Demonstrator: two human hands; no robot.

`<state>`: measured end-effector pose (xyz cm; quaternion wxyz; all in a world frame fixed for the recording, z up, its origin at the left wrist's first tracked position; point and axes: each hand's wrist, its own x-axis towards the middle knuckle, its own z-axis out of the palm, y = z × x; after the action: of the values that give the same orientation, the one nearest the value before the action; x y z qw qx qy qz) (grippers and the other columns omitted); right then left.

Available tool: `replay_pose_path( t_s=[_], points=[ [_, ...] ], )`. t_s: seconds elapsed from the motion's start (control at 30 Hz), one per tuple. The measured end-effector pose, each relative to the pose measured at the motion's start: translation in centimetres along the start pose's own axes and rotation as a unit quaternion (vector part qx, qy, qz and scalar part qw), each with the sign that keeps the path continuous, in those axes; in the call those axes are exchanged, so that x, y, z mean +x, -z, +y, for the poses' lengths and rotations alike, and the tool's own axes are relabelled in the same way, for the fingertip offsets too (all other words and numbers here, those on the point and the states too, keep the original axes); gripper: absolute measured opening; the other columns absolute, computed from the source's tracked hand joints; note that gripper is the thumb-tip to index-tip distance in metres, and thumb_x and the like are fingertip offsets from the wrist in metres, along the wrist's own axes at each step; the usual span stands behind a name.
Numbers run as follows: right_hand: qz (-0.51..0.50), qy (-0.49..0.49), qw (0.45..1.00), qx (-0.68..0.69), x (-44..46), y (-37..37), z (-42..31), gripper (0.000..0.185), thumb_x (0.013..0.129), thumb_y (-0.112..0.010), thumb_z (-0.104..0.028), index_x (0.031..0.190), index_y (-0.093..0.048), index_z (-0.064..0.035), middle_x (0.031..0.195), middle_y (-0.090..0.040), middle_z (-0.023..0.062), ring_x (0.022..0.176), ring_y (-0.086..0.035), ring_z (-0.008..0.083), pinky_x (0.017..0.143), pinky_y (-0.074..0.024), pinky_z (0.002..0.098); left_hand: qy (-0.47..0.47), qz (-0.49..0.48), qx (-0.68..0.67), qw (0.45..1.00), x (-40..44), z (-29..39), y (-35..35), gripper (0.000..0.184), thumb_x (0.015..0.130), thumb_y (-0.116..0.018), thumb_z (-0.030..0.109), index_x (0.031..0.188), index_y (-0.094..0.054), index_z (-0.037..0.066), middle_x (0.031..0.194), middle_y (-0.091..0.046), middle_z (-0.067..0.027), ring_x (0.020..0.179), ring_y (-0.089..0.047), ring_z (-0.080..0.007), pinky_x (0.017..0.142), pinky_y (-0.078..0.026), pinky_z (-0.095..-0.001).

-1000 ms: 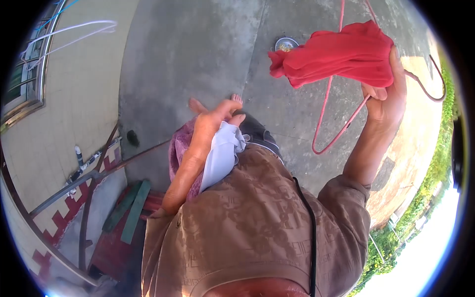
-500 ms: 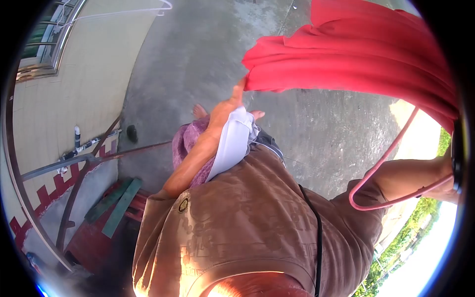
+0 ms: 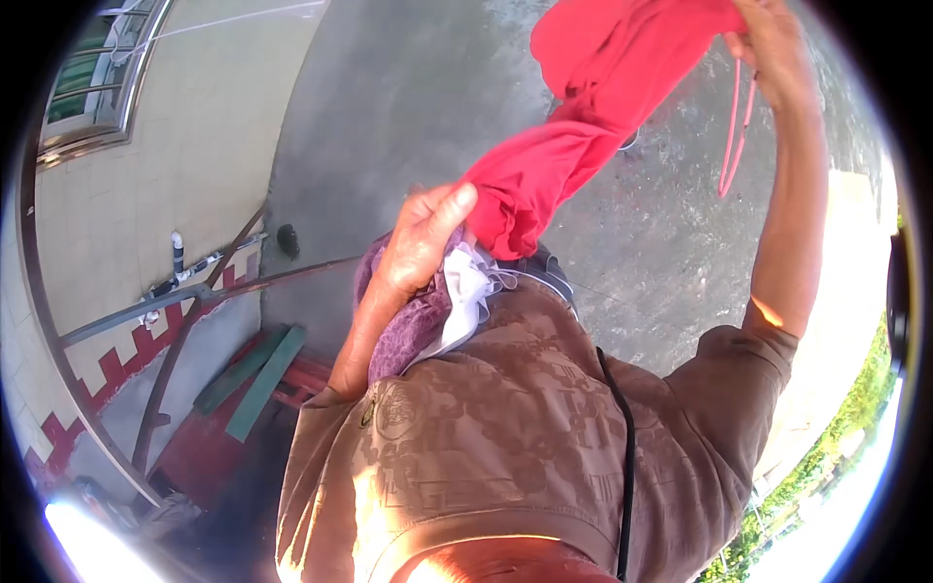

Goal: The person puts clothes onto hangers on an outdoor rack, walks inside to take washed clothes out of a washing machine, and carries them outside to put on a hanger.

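1. Red cloth (image 3: 573, 146) hangs between the two hands, its long axis slanting from the left hand (image 3: 423, 238), low and close to the body, out to the right hand (image 3: 773, 53), farther off and to the right.
2. Left hand is closed, thumb uppermost, gripping the cloth's near end; that end bunches just beside the thumb. Right hand pinches the far end.
3. A pinkish-red wire loop (image 3: 728, 146) dangles below the right hand, narrow end pointing back toward the body.
4. Purple towel (image 3: 413, 335) and a white cloth (image 3: 466, 291) hang together just below the left hand, against the shirt (image 3: 496, 398).
5. Between the hands, a pale curved rim (image 3: 633, 143) peeps past the red cloth; I can't see whether it holds anything.
6. Left fingers mostly hidden; right hand cut by the view's top edge.
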<state>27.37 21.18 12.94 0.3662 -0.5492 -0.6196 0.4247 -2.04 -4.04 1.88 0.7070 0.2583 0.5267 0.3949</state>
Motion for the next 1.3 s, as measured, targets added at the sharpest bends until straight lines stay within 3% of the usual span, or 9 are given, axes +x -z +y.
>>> replay_pose_path(
  t_s=[0.13,0.23,0.5,0.6,0.67,0.87,1.07,1.1,1.3],
  points=[
    [-0.031,0.021,0.993,-0.112,-0.9,-6.7,6.6,0.016,0.092,-0.063,-0.019,0.093,-0.067,-0.0033,0.059,-0.054,-0.0019,0.047,-0.051,0.009,0.044,-0.0404,0.0274,-0.008,0.073,-0.167,0.983,-0.4,0.1,-1.0,0.05,0.093,-0.056,0.056,0.073,-0.056,0.011,0.054,-0.045,0.0031,0.045,-0.04,-0.0066,0.043,-0.031,-0.0223],
    [-0.032,0.029,0.987,-0.154,-3.2,-10.5,11.5,0.021,0.096,-0.062,-0.025,0.102,-0.069,-0.0059,0.058,-0.048,-0.0029,0.047,-0.04,0.0043,0.045,-0.0309,0.0215,0.012,0.018,-0.234,0.972,0.1,0.0,-0.2,0.053,0.098,-0.048,0.056,0.064,-0.043,0.016,0.051,-0.035,0.0044,0.046,-0.034,-0.0062,0.042,-0.024,-0.0233],
    [-0.333,-0.059,0.919,0.202,-11.4,-16.9,10.4,0.035,0.084,-0.076,-0.018,0.114,-0.066,-0.0031,0.076,-0.063,0.0012,0.068,-0.056,0.0082,0.062,-0.0463,0.0255,0.052,0.055,-0.281,0.957,1.7,0.8,-1.0,0.061,0.098,-0.043,0.062,0.058,-0.04,0.016,0.047,-0.032,0.0056,0.039,-0.027,-0.0064,0.037,-0.02,-0.0257],
    [-0.345,-0.014,0.925,0.16,-11.9,-19.6,12.8,0.027,0.086,-0.073,-0.012,0.11,-0.067,-0.0013,0.077,-0.063,0.0009,0.073,-0.058,0.0082,0.067,-0.0474,0.0246,0.031,0.06,-0.247,0.967,2.2,0.7,-0.6,0.063,0.096,-0.044,0.063,0.055,-0.04,0.016,0.045,-0.033,0.0038,0.037,-0.029,-0.0085,0.036,-0.022,-0.0256],
    [-0.353,-0.025,0.925,0.141,-11.0,-19.8,14.2,0.022,0.086,-0.071,-0.01,0.107,-0.067,-0.0008,0.078,-0.063,0.0002,0.075,-0.058,0.0078,0.069,-0.0473,0.0238,0.056,0.157,-0.227,0.959,1.7,0.8,-0.3,0.055,0.094,-0.051,0.061,0.085,-0.062,0.007,0.056,-0.045,0.0017,0.046,-0.043,-0.0084,0.042,-0.033,-0.0233],
    [-0.182,-0.032,0.982,0.045,-3.5,-13.7,11.9,0.02,0.088,-0.069,-0.012,0.106,-0.068,-0.0022,0.079,-0.061,-0.0028,0.073,-0.054,0.0057,0.066,-0.0455,0.0237,-0.061,0.318,-0.159,0.933,1.6,0.8,0.5,0.053,0.093,-0.057,0.056,0.079,-0.063,0.006,0.061,-0.054,-0.0009,0.048,-0.044,-0.0082,0.043,-0.035,-0.0232],
    [-0.121,-0.065,0.99,-0.033,2.4,-14.3,11.4,0.022,0.086,-0.066,-0.019,0.104,-0.073,-0.0089,0.074,-0.06,-0.003,0.062,-0.046,0.0038,0.057,-0.0369,0.0211,-0.01,0.063,-0.304,0.951,1.1,0.6,1.6,0.054,0.094,-0.053,0.06,0.068,-0.049,0.013,0.052,-0.04,0.0023,0.042,-0.033,-0.0062,0.038,-0.027,-0.0232],
    [-0.147,-0.053,0.988,-0.002,3.2,-14.8,12.1,0.013,0.086,-0.064,-0.016,0.093,-0.07,-0.0063,0.067,-0.058,-0.0023,0.056,-0.049,0.0066,0.051,-0.038,0.0241,-0.031,-0.035,-0.332,0.942,1.2,0.4,2.3,0.051,0.103,-0.032,0.057,0.076,-0.049,0.016,0.051,-0.041,0.0035,0.04,-0.034,-0.01,0.04,-0.028,-0.0251],
    [-0.214,-0.017,0.975,0.055,3.5,-16.9,11.8,0.013,0.083,-0.064,-0.014,0.075,-0.065,-0.0035,0.061,-0.057,0.0003,0.052,-0.054,0.0097,0.048,-0.0403,0.0271,-0.084,-0.182,-0.457,0.867,1.1,0.5,2.0,0.054,0.105,-0.02,0.054,0.08,-0.049,0.016,0.061,-0.05,0.0025,0.046,-0.045,-0.0125,0.046,-0.036,-0.028]
  ],
)
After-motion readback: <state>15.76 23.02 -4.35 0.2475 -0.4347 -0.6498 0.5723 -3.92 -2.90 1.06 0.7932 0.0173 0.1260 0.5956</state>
